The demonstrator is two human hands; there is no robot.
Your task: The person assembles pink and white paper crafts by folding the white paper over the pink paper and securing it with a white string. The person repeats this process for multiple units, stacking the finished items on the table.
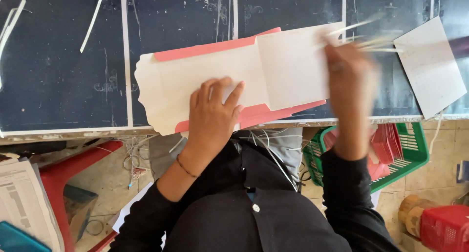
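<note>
A cream paper envelope blank (205, 81) with a scalloped left end lies on a red sheet (205, 49) on the dark table (58, 76). A white flap (293, 66) is folded over its right part. My left hand (212, 112) presses flat on the cream paper near the table's front edge, fingers spread. My right hand (349, 76) is blurred at the flap's right edge. Thin white paper strips (376, 44) lie at its fingertips; whether it grips them is unclear.
A white card (430, 66) lies at the table's right. Loose white strips (93, 20) lie at the far left. Below the table edge stand a green basket (415, 154) with red sheets, a red stool (78, 159), a paper stack (24, 203) and a red crate (447, 227).
</note>
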